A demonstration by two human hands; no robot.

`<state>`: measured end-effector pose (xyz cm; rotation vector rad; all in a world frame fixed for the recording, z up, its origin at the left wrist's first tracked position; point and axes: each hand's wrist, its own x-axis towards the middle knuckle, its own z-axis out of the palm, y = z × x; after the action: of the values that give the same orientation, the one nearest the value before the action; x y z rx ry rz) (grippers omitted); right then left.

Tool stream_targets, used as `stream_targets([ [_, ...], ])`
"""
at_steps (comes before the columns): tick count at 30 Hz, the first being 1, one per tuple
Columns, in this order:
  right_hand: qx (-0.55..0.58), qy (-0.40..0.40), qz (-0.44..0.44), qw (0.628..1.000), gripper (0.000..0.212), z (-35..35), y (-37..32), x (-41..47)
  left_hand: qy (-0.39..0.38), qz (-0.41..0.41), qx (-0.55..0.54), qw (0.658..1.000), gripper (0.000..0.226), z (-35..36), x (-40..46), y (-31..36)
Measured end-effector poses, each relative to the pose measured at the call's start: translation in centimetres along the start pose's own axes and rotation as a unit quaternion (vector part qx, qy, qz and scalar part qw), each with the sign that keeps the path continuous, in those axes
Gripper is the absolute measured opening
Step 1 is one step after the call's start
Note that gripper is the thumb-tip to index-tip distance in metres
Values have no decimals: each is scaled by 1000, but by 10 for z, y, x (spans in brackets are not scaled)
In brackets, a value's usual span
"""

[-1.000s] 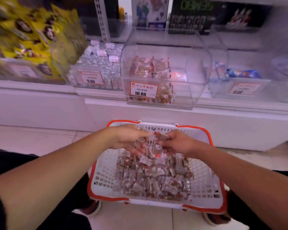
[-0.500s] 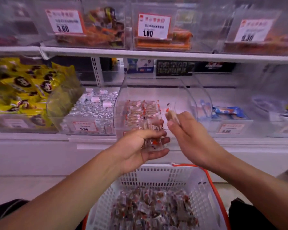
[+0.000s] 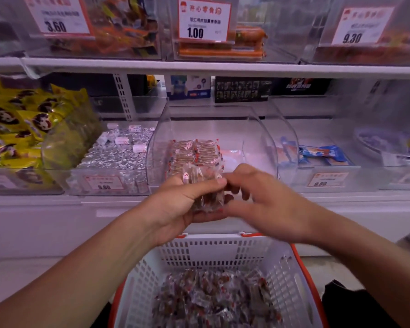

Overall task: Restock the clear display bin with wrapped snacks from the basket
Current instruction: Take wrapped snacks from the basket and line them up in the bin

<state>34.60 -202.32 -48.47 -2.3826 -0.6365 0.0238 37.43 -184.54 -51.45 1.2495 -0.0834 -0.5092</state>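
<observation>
A clear display bin [image 3: 258, 129] stands open-topped on the lower shelf, with neat rows of wrapped snacks [image 3: 194, 152] stacked at its left side. Just in front of the bin, my left hand [image 3: 178, 207] grips a small bundle of clear-wrapped snacks [image 3: 204, 185]. My right hand [image 3: 263, 200] meets it from the right, its curled fingertips pinching the bundle's edge. Below both hands sits a white basket with an orange rim [image 3: 223, 252], holding a heap of the same wrapped snacks [image 3: 213, 301].
Left of the bin sits a bin of silver-wrapped sweets [image 3: 118, 157], then yellow packets [image 3: 26, 129]. A bin with blue packets [image 3: 322, 155] stands at the right. An upper shelf [image 3: 199, 67] carries more bins with price tags.
My hands rose from the basket to the bin's front with snacks. In the last half second my right hand came back left to join the bundle held by my left hand.
</observation>
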Motion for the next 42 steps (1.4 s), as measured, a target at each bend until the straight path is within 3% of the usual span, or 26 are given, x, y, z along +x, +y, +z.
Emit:
stream_targets([
  [2,47,50,10,998,35,-13,10,6,-12,-24,3,1000,30,-3,-2,3],
  [4,57,37,-16,998,50,-18,17,9,-45,-40,32,998,26,-4,-6,6],
  [6,72,-9,-50,996,48,-14,17,9,-81,-46,66,993,28,-2,-10,6],
  [8,77,-19,-64,995,48,-8,17,9,-100,-52,103,988,44,0,-12,7],
  [10,66,-20,-73,995,57,-6,17,8,-105,-64,136,983,58,0,-12,8],
  [13,46,-39,-98,993,69,-6,15,7,-105,-63,194,973,59,0,-14,12],
  [17,-10,-30,-127,991,53,-5,6,11,-102,-60,249,961,53,0,-14,17],
  [22,5,21,-123,992,38,-2,5,11,-120,-82,180,973,64,-13,-17,38],
  [27,-107,45,-146,982,32,-10,-4,17,-138,-65,107,982,80,-12,-10,39],
  [28,-127,42,-147,980,31,-17,-4,22,-131,-53,97,985,80,-12,-7,42],
  [30,-141,51,-115,982,30,-36,5,41,-38,23,151,988,69,-17,3,51],
  [31,-156,55,-88,982,29,-46,14,56,35,88,230,969,58,-21,8,54],
  [33,-247,36,-21,968,27,-63,42,97,152,233,427,860,31,-34,20,55],
  [35,-355,-10,52,933,31,-69,72,139,139,279,587,747,13,-42,29,49],
  [36,-407,-32,81,909,34,-66,86,159,117,268,641,710,8,-44,33,44],
  [38,-486,-64,101,865,38,-56,105,194,95,228,692,678,7,-47,40,36],
  [42,-527,-148,129,827,50,-36,132,236,80,191,705,679,16,-50,48,33],
])
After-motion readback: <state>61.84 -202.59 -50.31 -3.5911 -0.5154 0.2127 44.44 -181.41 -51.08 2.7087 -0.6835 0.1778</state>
